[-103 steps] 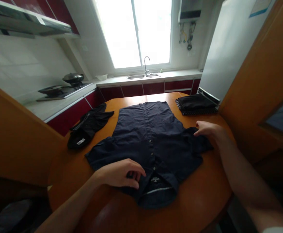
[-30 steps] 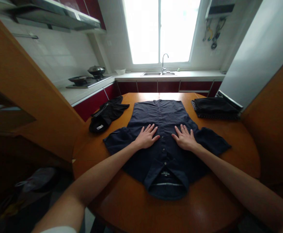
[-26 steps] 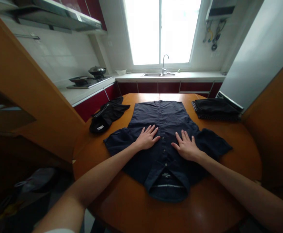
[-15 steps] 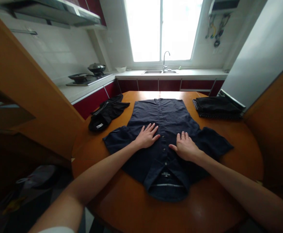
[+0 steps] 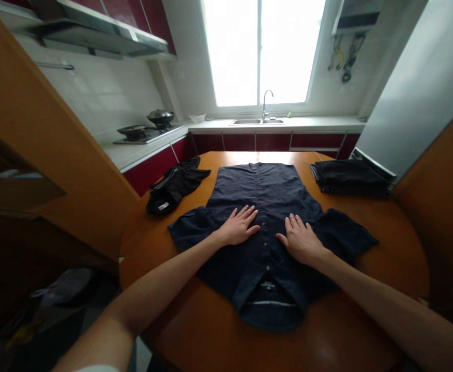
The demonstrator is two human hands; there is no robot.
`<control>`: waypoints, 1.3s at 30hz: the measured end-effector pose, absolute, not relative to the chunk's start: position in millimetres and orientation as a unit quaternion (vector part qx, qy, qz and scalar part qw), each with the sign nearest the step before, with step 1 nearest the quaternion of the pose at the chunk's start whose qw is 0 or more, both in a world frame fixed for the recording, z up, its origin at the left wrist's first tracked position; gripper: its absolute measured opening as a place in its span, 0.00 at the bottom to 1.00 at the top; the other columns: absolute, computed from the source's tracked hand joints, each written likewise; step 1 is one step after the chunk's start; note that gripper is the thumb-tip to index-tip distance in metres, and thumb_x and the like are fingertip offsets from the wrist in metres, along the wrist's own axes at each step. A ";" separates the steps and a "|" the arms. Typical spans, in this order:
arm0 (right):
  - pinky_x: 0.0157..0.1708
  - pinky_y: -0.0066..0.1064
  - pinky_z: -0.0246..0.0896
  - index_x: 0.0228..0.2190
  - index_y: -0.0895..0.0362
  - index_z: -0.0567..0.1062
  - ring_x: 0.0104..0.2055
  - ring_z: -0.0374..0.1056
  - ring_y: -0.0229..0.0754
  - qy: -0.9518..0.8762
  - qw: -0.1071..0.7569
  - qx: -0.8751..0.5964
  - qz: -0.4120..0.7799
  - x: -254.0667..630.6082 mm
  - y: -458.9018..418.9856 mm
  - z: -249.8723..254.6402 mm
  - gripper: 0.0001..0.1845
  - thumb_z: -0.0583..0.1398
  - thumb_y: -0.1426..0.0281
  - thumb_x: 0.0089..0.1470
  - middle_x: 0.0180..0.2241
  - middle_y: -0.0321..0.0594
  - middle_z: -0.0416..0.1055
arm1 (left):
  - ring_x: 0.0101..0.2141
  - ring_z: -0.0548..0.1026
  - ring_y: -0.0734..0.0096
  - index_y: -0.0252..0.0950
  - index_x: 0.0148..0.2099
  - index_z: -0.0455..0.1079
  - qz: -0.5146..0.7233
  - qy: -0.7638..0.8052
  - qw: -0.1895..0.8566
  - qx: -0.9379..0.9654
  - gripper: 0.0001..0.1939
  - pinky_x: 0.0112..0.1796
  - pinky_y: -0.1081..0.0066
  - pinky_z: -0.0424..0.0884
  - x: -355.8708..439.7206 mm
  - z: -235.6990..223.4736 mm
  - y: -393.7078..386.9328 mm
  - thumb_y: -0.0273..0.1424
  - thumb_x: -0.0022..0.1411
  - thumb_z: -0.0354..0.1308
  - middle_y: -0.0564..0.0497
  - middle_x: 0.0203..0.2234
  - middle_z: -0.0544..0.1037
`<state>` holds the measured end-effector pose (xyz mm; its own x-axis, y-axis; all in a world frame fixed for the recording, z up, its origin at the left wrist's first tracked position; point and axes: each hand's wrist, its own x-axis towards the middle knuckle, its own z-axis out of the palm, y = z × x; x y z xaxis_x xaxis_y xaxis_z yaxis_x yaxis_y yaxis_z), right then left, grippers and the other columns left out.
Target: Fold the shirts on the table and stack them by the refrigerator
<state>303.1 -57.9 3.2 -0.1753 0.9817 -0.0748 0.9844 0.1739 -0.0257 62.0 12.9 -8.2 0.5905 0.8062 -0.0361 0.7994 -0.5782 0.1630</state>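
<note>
A dark navy short-sleeved shirt (image 5: pixel 259 191) lies spread face up, its collar towards me and its hem at the far side. Small pale buttons run down its middle. My left hand (image 5: pixel 237 227) rests flat on the chest, left of the button line, fingers stretched out and thumb apart. On the other side of the buttons, my right hand (image 5: pixel 301 240) lies flat on the cloth, also open. Neither hand grips any fabric. The cloth directly beneath both palms is hidden.
The shirt lies on a round wooden table (image 5: pixel 195 320). Crumpled black clothing (image 5: pixel 176 186) is at the left edge, and a folded dark stack (image 5: pixel 352 175) sits at the right. Beyond are a sink (image 5: pixel 245 122), a stove with pans (image 5: pixel 145 134) and a refrigerator (image 5: pixel 408 82).
The camera view has tilted up slightly, so everything sits a little lower in the picture. Both hands stay flat on the shirt, with little visible movement over the cloth.
</note>
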 end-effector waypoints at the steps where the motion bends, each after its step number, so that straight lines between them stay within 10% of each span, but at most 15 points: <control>1: 0.65 0.54 0.42 0.67 0.70 0.54 0.72 0.41 0.61 0.771 0.015 0.636 -0.032 303.2 -56.1 1.0 0.38 0.46 0.55 0.68 0.70 0.62 0.45 | 0.71 0.38 0.56 0.44 0.75 0.41 0.016 0.466 0.087 0.880 0.38 0.66 0.46 0.38 56.8 -7.2 18.7 0.56 0.71 0.33 0.51 0.72 0.41; 9: 0.64 0.58 0.43 0.67 0.65 0.55 0.72 0.41 0.61 0.777 -0.007 0.628 -0.031 305.5 -50.2 -9.3 0.35 0.46 0.57 0.68 0.70 0.60 0.46 | 0.70 0.39 0.45 0.29 0.74 0.42 -0.026 0.674 0.091 0.732 0.43 0.64 0.43 0.41 5.2 9.5 63.0 0.55 0.70 0.34 0.34 0.71 0.39; 19: 0.64 0.58 0.44 0.68 0.61 0.56 0.71 0.43 0.59 0.793 -0.019 0.609 0.013 303.6 -51.6 -21.7 0.32 0.45 0.61 0.68 0.70 0.56 0.48 | 0.71 0.35 0.63 0.40 0.75 0.37 -0.020 0.403 0.101 0.910 0.37 0.66 0.53 0.34 38.7 -6.6 117.4 0.53 0.73 0.31 0.50 0.73 0.38; 33: 0.63 0.61 0.47 0.65 0.60 0.62 0.71 0.46 0.60 0.801 -0.080 0.592 0.038 301.7 -53.9 -25.9 0.31 0.48 0.63 0.65 0.69 0.54 0.52 | 0.70 0.40 0.46 0.30 0.74 0.40 -0.042 0.579 0.056 0.812 0.35 0.63 0.39 0.42 5.9 11.6 281.5 0.45 0.74 0.28 0.34 0.71 0.40; 39: 0.64 0.61 0.46 0.65 0.59 0.63 0.70 0.47 0.60 0.799 -0.108 0.591 0.034 300.8 -55.2 -27.5 0.31 0.49 0.64 0.64 0.68 0.52 0.53 | 0.71 0.35 0.64 0.41 0.75 0.35 -0.049 0.367 0.085 0.925 0.36 0.67 0.62 0.37 38.0 -0.4 281.4 0.51 0.73 0.33 0.52 0.73 0.37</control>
